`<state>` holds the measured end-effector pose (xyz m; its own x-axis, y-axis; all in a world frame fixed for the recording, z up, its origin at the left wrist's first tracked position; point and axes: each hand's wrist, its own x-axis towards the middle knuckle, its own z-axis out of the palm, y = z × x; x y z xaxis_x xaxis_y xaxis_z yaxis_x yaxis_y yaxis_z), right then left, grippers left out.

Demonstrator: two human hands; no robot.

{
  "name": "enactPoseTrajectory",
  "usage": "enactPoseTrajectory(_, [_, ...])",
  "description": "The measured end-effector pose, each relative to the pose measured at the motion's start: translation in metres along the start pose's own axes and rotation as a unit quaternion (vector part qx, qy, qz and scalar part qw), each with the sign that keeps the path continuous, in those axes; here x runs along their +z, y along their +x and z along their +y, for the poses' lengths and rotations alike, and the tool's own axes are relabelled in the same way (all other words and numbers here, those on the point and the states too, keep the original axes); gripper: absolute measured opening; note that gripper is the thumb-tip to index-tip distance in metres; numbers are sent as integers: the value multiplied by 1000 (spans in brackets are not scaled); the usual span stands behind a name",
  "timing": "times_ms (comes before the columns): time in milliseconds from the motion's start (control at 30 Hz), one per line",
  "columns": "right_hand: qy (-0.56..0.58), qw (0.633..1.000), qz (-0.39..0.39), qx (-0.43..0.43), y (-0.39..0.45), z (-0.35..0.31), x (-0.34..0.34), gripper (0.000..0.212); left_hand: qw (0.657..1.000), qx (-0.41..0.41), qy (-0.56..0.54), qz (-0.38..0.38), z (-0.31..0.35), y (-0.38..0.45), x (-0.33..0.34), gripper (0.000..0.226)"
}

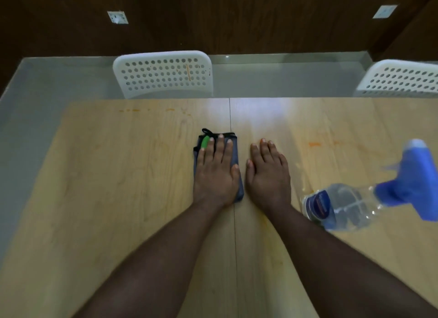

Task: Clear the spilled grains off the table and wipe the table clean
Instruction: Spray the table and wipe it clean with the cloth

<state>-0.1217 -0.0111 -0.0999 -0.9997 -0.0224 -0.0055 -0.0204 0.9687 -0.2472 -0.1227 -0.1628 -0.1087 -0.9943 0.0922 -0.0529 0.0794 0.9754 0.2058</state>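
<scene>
1. Progress check: I'm not seeing any loose grains anywhere on the tabletop [118, 199], so the clearing part is looking done as far as this view goes. Tiny bits could be hiding in the blur, can't rule that out.
2. What's left is looking like the wiping. There are orange smears sitting near the far edge [132, 110] and another orange mark [314, 144] off to the right, well apart from the cloth. My guess is those are still needing a pass.
3. The cloth [234, 151] is lying folded into a narrow blue-grey pad with a dark trimmed edge, right beside the seam running down the middle of the tabletop. It's looking flat and tidy, not bunched.
4. The left hand [216, 173] is pressing flat on the cloth, fingers straight and spread, not curling round it. There's something green on one finger, can't tell what.
5. The right hand [269, 173] is resting flat on the bare wood just beside the cloth, fingers straight, holding nothing.
6. A clear spray bottle [343, 206] with a blue trigger head is lying on its side near the right forearm, not being touched.
7. Two white perforated chairs [163, 73] are sitting beyond the far edge.
</scene>
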Motion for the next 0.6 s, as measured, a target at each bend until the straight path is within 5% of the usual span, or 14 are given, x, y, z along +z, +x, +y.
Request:
enactPoseTrajectory(200, [22, 1000, 0, -22, -10, 1, -5, 59, 1000, 7, -15, -25, 19, -148, 5, 70])
enactPoseTrajectory(600, [72, 990, -26, -122, -113, -11, 4, 51, 999, 19, -20, -29, 15, -284, 13, 71])
